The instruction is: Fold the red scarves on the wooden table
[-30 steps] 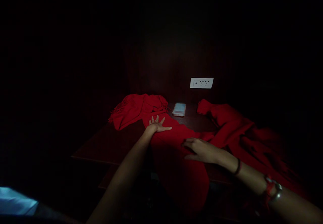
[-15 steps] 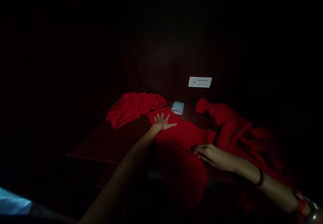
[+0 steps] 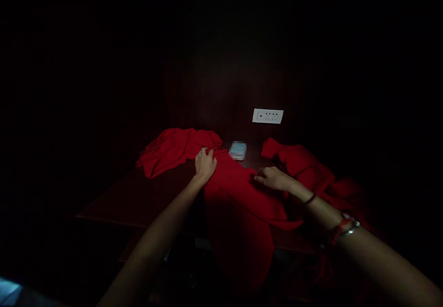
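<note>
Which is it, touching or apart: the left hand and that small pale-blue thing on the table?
Apart: the head view shows part of the red cloth in the gap between the left hand and the pale-blue thing.

Plain red cloth (image 3: 238, 238), white socket plate (image 3: 267, 116), table (image 3: 117, 201) — perhaps reddish-brown

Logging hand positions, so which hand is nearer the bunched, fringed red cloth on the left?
Left. The left hand is close by the right end of the fringed red cloth; the right hand is farther right, at the flatter red cloth.
</note>
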The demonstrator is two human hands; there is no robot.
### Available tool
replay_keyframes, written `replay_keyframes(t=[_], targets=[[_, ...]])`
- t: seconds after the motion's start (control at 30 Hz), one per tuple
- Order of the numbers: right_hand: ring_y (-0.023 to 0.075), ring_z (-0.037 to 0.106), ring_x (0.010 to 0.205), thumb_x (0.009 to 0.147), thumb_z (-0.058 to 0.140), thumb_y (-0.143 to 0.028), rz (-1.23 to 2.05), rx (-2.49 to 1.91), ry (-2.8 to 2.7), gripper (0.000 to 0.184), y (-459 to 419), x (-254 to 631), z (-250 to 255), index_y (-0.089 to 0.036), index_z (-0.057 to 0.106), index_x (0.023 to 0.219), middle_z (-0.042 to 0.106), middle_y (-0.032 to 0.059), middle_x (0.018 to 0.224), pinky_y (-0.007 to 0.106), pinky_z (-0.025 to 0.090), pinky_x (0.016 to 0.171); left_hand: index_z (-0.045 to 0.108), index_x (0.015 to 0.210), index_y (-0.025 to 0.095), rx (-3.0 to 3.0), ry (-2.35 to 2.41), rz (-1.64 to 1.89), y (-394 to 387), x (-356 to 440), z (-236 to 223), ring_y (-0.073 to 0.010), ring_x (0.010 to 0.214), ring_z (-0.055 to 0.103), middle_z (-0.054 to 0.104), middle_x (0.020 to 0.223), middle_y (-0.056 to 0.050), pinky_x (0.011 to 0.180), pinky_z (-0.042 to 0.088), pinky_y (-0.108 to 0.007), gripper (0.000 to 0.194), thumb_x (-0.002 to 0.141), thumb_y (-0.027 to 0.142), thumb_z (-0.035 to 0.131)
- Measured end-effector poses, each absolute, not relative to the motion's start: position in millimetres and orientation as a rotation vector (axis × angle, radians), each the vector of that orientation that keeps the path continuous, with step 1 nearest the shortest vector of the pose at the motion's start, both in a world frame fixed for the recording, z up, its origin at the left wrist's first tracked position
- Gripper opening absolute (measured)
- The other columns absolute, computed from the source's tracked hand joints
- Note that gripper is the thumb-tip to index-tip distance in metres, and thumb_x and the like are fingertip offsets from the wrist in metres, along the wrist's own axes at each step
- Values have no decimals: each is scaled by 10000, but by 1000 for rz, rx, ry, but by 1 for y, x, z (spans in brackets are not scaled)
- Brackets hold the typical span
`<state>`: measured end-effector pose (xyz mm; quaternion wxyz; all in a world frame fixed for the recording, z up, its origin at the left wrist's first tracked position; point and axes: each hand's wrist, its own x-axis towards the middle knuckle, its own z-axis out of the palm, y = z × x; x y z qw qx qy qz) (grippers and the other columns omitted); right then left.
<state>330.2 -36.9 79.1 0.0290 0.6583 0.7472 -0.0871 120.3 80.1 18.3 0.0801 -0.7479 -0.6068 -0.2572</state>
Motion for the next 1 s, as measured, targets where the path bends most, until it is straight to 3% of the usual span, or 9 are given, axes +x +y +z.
replay_keyframes(t=[0.2, 0.33, 0.4, 0.47, 0.6, 0.67, 0.8, 0.9, 1.0], targets=[[207, 351, 1137, 797, 371, -381, -148, 2048, 2444, 476, 23, 293, 44, -178, 371, 1227, 344, 111, 1276, 286, 310, 894, 376, 1188, 160, -2120, -2348, -650, 95, 86, 16, -305, 1004, 441, 483, 1088, -163, 753, 391, -394, 558, 730, 474, 427], [299, 148, 1224, 773, 318, -528, -346, 2047, 2252, 615, 29, 284, 33, -250, 197, 1308, 141, 103, 1369, 473, 227, 924, 429, 1134, 170, -2251, -1854, -626, 113, 93, 18, -271, 1042, 410, 471, 1118, -125, 813, 358, -382, 404, 787, 374, 394], [327, 30, 1235, 747, 325, -569, -216, 2111, 2319, 672, 17, 284, 28, -275, 128, 1318, 33, 82, 1388, 542, 167, 917, 467, 1087, 187, -2446, -1559, -522, 125, 105, 23, -239, 1046, 414, 484, 1111, -99, 844, 343, -352, 348, 792, 363, 409], [309, -27, 1239, 740, 334, -573, -76, 2063, 2488, 695, 0, 285, 22, -263, 115, 1322, 10, 71, 1390, 534, 121, 939, 471, 1076, 201, -2608, -1450, -399, 139, 119, 26, -220, 1027, 440, 503, 1094, -84, 839, 354, -326, 360, 770, 391, 454], [281, 45, 1245, 783, 233, -556, -246, 1836, 2604, 608, -35, 292, 13, -252, 197, 1308, 107, 84, 1380, 502, 122, 959, 512, 1013, 181, -2635, -1613, -339, 167, 136, 20, -200, 916, 524, 552, 1002, -88, 744, 415, -273, 303, 748, 330, 508], [279, 61, 1244, 783, 239, -553, -301, 1758, 2641, 586, -47, 297, 14, -267, 232, 1295, 115, 76, 1380, 508, 126, 957, 547, 937, 158, -2583, -1694, -369, 177, 135, 15, -194, 878, 543, 556, 961, -100, 713, 424, -261, 213, 784, 270, 452], [314, 109, 1231, 740, 364, -546, -316, 1624, 2653, 639, -62, 300, 25, -248, 245, 1293, 148, 100, 1370, 530, 160, 939, 520, 974, 132, -2445, -1813, -442, 187, 123, 10, -215, 892, 535, 504, 1011, -137, 697, 431, -288, 261, 836, 231, 322], [316, 227, 1197, 734, 441, -438, -180, 1637, 2625, 614, -73, 294, 30, -171, 311, 1270, 260, 159, 1320, 487, 247, 925, 487, 1032, 153, -2403, -1758, -456, 186, 119, 12, -216, 898, 530, 478, 1051, -130, 699, 433, -310, 280, 845, 206, 286], [260, 418, 1085, 745, 438, -218, 8, 1640, 2588, 399, -83, 285, 26, -133, 479, 1132, 431, 167, 1199, 386, 357, 876, 468, 1078, 176, -2433, -1510, -463, 174, 122, 16, -219, 992, 476, 457, 1112, -125, 792, 390, -353, 308, 839, 145, 276]])
